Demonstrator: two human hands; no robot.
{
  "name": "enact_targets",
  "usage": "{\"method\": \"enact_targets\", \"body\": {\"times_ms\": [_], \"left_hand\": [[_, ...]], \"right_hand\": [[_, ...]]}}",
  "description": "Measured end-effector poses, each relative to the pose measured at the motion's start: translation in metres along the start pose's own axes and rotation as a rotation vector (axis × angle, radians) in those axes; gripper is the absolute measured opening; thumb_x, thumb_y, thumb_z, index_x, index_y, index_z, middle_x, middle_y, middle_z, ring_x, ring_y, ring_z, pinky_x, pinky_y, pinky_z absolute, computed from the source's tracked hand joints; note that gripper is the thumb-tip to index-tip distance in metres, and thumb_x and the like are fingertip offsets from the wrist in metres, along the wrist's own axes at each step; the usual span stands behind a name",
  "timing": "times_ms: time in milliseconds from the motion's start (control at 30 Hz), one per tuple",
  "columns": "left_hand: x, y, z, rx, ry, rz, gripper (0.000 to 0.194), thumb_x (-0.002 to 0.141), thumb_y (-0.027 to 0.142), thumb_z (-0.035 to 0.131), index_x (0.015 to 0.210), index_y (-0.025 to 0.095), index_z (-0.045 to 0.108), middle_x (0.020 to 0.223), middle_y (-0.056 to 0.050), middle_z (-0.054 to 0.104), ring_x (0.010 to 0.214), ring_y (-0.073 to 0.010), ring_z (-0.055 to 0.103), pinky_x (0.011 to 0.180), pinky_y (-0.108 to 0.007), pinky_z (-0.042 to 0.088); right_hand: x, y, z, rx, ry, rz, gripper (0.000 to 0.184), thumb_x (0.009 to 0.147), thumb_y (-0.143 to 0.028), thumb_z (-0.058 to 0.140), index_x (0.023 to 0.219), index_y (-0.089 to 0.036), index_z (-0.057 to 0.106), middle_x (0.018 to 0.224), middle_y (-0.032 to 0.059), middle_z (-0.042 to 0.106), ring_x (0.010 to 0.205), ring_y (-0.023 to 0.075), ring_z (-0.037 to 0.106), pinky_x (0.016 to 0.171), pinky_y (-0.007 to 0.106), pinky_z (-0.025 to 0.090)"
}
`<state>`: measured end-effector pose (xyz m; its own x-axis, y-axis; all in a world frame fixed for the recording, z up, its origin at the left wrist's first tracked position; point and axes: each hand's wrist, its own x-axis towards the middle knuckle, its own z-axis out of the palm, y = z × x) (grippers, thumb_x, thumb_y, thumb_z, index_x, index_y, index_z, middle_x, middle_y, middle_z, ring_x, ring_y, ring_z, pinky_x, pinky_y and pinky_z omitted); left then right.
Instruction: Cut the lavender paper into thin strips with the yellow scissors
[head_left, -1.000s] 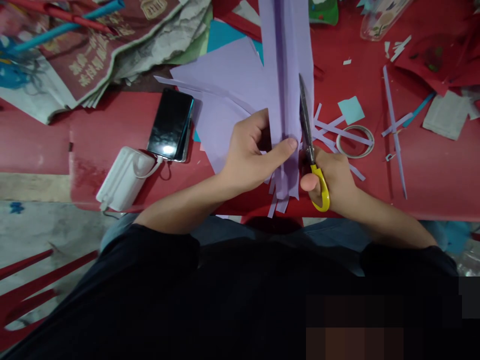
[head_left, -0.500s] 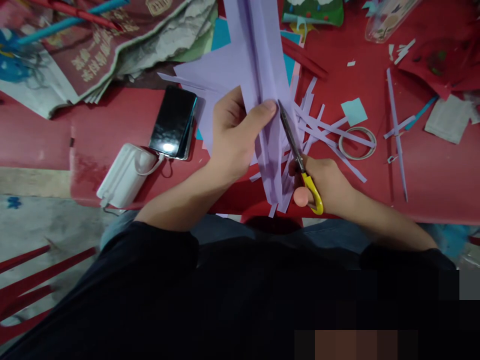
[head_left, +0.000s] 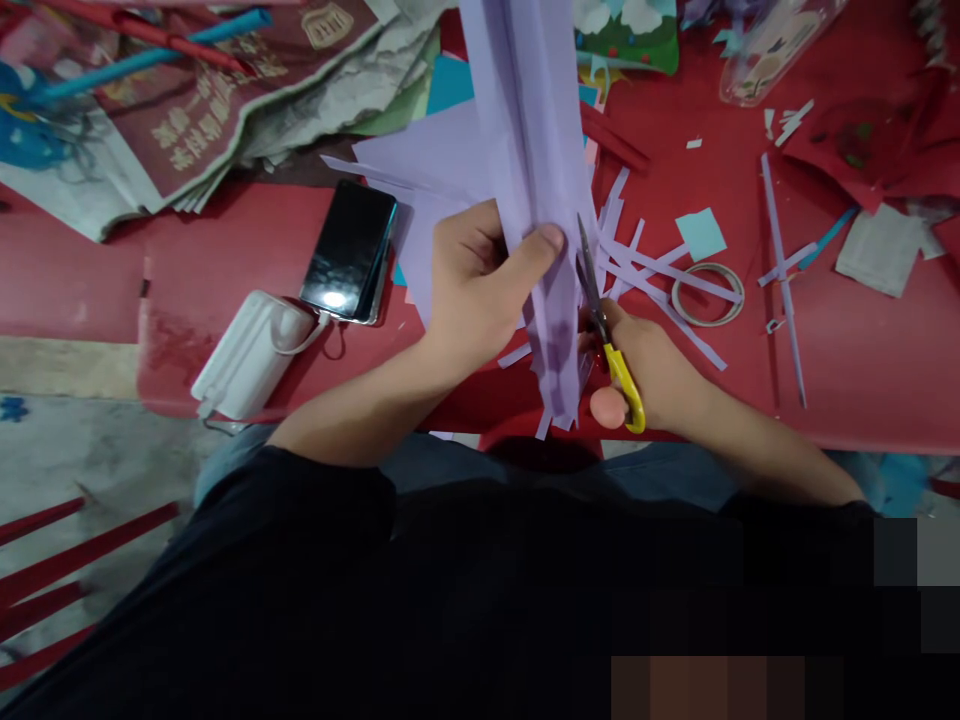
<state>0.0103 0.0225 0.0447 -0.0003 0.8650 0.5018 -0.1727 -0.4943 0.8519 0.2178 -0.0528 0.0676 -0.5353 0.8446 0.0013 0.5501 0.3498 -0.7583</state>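
Nearest us, a person's right hand (head_left: 660,365) is gripping yellow-handled scissors (head_left: 606,340) just to the right of the folded purple paper (head_left: 536,150), though from here I cannot tell whether the blades are touching it. The left hand (head_left: 480,285) is grasping that paper, thumb on top, and is holding it over the red table (head_left: 210,260), straight ahead of the person. The work is looking partway along: narrow purple strips (head_left: 652,262) are already lying loose to the right of the paper, one crossing a tape roll (head_left: 709,322), while the held length is not yet parted into strips. Farther on, to its left, a wider purple sheet (head_left: 427,160) is lying flat, its full outline hidden. The folded purple paper itself is looking long and slim, its near end narrowing unevenly, lengthwise creases running up its middle, its far end reaching out of our sight.
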Motion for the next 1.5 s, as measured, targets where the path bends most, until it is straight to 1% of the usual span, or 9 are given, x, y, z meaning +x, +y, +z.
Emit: {"method": "enact_targets", "body": {"times_ms": [100, 233, 400, 533, 700, 833, 933, 1100, 1500], "left_hand": [[-0.004, 0.007, 0.006, 0.014, -0.022, -0.021, 0.042, 0.095, 0.051, 0.085, 0.071, 0.022, 0.066, 0.059, 0.003, 0.044, 0.054, -0.0065, 0.028, 0.046, -0.032, 0.018], [-0.008, 0.011, 0.008, 0.018, -0.078, -0.015, 0.052, 0.090, 0.061, 0.086, 0.067, 0.021, 0.063, 0.055, 0.004, 0.043, 0.050, -0.0056, 0.027, 0.042, -0.032, 0.017], [-0.014, 0.015, 0.009, 0.084, -0.054, -0.064, 0.047, 0.089, 0.059, 0.088, 0.069, 0.023, 0.065, 0.057, 0.003, 0.048, 0.052, -0.0084, 0.035, 0.047, -0.033, 0.024], [-0.020, 0.020, 0.011, 0.163, -0.056, -0.096, 0.050, 0.087, 0.058, 0.089, 0.067, 0.023, 0.059, 0.057, 0.003, 0.048, 0.054, -0.0097, 0.032, 0.050, -0.033, 0.025], [-0.024, 0.028, 0.014, 0.188, -0.086, -0.147, 0.054, 0.089, 0.060, 0.087, 0.065, 0.022, 0.055, 0.056, 0.003, 0.045, 0.053, -0.0091, 0.032, 0.049, -0.033, 0.023], [-0.024, 0.028, 0.015, 0.170, -0.127, -0.068, 0.050, 0.091, 0.055, 0.085, 0.065, 0.023, 0.056, 0.054, 0.004, 0.044, 0.052, -0.0084, 0.028, 0.046, -0.033, 0.021], [-0.026, 0.028, 0.017, 0.169, -0.092, -0.041, 0.050, 0.093, 0.049, 0.084, 0.064, 0.022, 0.053, 0.054, 0.005, 0.041, 0.048, -0.0066, 0.027, 0.043, -0.032, 0.018], [-0.028, 0.039, 0.021, 0.187, -0.072, -0.188, 0.048, 0.093, 0.041, 0.083, 0.063, 0.021, 0.050, 0.057, 0.005, 0.041, 0.048, -0.0065, 0.034, 0.042, -0.028, 0.023], [-0.026, 0.041, 0.019, 0.198, -0.093, -0.193, 0.045, 0.091, 0.040, 0.084, 0.063, 0.021, 0.054, 0.057, 0.004, 0.044, 0.049, -0.0079, 0.039, 0.043, -0.027, 0.029]], "right_hand": [[0.001, -0.002, -0.002, 0.047, -0.004, 0.052, 0.102, 0.071, -0.110, 0.055, 0.120, -0.021, 0.054, 0.087, 0.0085, 0.072, 0.076, 0.0320, 0.074, 0.067, 0.042, 0.055], [0.000, -0.001, -0.002, 0.057, 0.008, 0.059, 0.117, 0.066, -0.115, 0.047, 0.131, -0.019, 0.054, 0.102, 0.0138, 0.073, 0.088, 0.0375, 0.075, 0.074, 0.049, 0.059], [0.001, 0.002, 0.001, 0.066, 0.103, -0.058, 0.127, 0.066, -0.116, 0.038, 0.145, -0.017, 0.052, 0.128, 0.0223, 0.067, 0.115, 0.0427, 0.071, 0.096, 0.060, 0.062], [0.002, -0.004, -0.003, 0.086, 0.066, -0.043, 0.123, 0.072, -0.114, 0.037, 0.148, -0.018, 0.052, 0.132, 0.0235, 0.067, 0.118, 0.0432, 0.070, 0.099, 0.060, 0.062], [0.002, -0.009, -0.005, 0.098, 0.083, -0.041, 0.123, 0.073, -0.114, 0.033, 0.144, -0.015, 0.054, 0.125, 0.0237, 0.070, 0.113, 0.0437, 0.072, 0.098, 0.063, 0.062], [0.001, -0.007, -0.003, 0.037, 0.135, -0.061, 0.122, 0.075, -0.114, 0.027, 0.140, -0.016, 0.057, 0.121, 0.0217, 0.071, 0.109, 0.0422, 0.074, 0.092, 0.060, 0.063], [0.000, -0.008, -0.004, 0.011, 0.134, -0.057, 0.117, 0.078, -0.112, 0.024, 0.134, -0.017, 0.060, 0.107, 0.0165, 0.072, 0.093, 0.0369, 0.074, 0.084, 0.054, 0.063], [-0.002, -0.009, -0.005, -0.039, 0.135, -0.002, 0.108, 0.085, -0.108, 0.020, 0.129, -0.018, 0.060, 0.091, 0.0114, 0.070, 0.075, 0.0306, 0.070, 0.066, 0.044, 0.055], [-0.004, -0.008, -0.002, -0.042, 0.190, -0.027, 0.093, 0.088, -0.105, 0.022, 0.108, -0.022, 0.059, 0.068, 0.0013, 0.060, 0.055, 0.0205, 0.057, 0.054, 0.035, 0.042]]}}
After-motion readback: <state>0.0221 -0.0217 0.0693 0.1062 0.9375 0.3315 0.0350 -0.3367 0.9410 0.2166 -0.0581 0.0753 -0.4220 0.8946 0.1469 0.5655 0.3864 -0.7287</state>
